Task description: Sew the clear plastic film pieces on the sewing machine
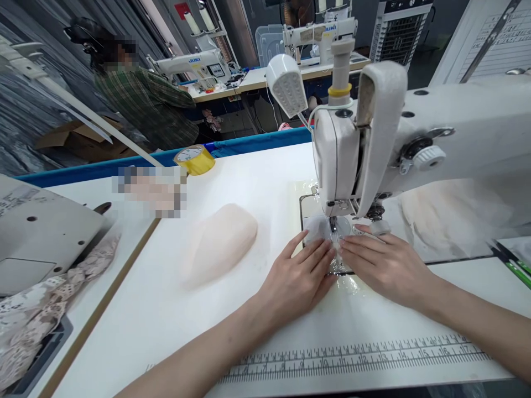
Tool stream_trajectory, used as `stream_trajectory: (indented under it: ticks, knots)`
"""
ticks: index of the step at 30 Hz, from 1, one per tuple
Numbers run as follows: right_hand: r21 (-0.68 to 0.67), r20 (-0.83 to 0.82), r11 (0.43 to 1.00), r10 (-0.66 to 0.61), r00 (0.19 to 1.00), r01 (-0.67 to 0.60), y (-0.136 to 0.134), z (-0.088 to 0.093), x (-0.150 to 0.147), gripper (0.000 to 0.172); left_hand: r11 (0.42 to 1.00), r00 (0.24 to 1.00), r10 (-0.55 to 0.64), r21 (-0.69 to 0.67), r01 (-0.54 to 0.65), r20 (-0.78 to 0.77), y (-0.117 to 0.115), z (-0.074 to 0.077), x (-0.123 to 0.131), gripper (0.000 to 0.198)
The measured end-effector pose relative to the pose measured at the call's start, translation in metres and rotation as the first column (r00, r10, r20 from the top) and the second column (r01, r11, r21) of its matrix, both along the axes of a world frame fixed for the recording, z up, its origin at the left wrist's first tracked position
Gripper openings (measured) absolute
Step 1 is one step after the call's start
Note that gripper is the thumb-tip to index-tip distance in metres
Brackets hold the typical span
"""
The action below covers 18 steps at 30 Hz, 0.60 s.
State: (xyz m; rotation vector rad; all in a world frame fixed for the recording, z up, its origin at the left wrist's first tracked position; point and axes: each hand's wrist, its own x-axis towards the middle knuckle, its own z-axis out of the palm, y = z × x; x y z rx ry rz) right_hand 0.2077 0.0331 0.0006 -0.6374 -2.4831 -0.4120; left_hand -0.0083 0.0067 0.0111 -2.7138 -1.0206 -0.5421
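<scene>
At the needle of a white sewing machine, a small sheer whitish piece of fabric lies under the presser foot. My left hand rests flat on its left side, fingers stretched toward the foot. From the right, my right hand lies with extended fingers close beside the foot, pressing down near the fabric. Both hands look open, and the fabric under the fingertips is partly hidden. Left of my left hand sits a pale, rounded sheer fabric piece on the white table.
More sheer fabric is heaped behind my right hand, near green-handled snips. Yellow tape stands at the table's far edge. A ruler strip runs along the front. Lace lies left; a person works beyond.
</scene>
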Motion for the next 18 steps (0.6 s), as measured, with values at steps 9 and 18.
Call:
stream_trajectory:
  ticks: [9, 18]
  knots:
    - [-0.018, -0.001, 0.992, -0.126, 0.992, 0.126, 0.006, -0.001, -0.004, 0.023, 0.999, 0.999, 0.042, -0.023, -0.042, 0.001, 0.016, -0.003, 0.000, 0.038]
    - [-0.109, -0.024, 0.990, -0.096, 0.995, 0.093, 0.007, 0.000, -0.004, 0.037, 0.996, 0.998, 0.068, 0.051, -0.067, -0.015, 0.009, -0.002, 0.001, 0.034]
